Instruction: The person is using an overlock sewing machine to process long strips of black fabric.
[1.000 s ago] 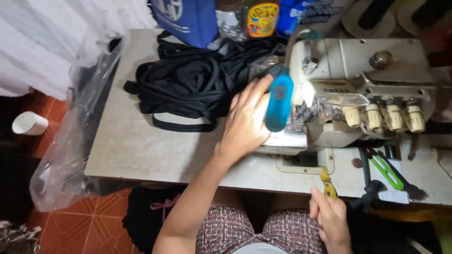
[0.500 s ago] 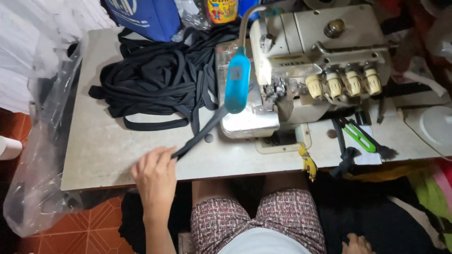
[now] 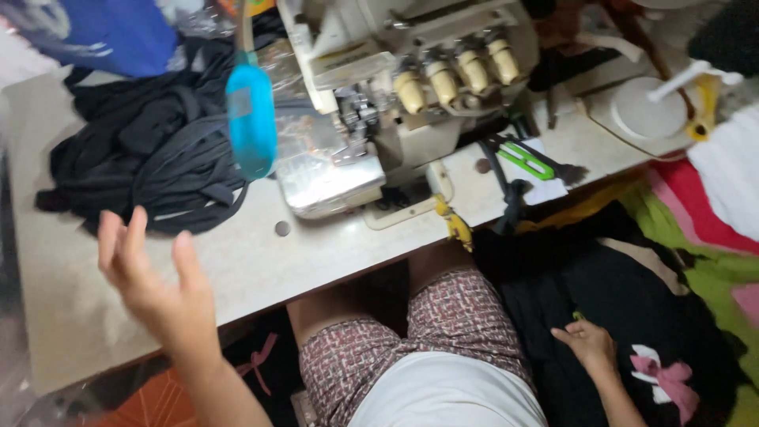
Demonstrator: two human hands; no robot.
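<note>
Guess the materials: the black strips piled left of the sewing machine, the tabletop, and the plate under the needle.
Black strips: soft matte fabric, probably knit; they droop and tangle without creasing. Tabletop: pale, smooth laminate-like surface, scuffed and stained; the core is not visible. Plate on the sewing machine: bright bare metal, likely polished steel, glaring under the lamp.

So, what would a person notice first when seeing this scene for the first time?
Probably the cream sewing machine at the top centre of the table, with a bright blue lamp head in front of it. Left of it lies a heap of black fabric strips. The open left hand hangs over the table's near edge, and the right hand rests on dark cloth at lower right.
</note>
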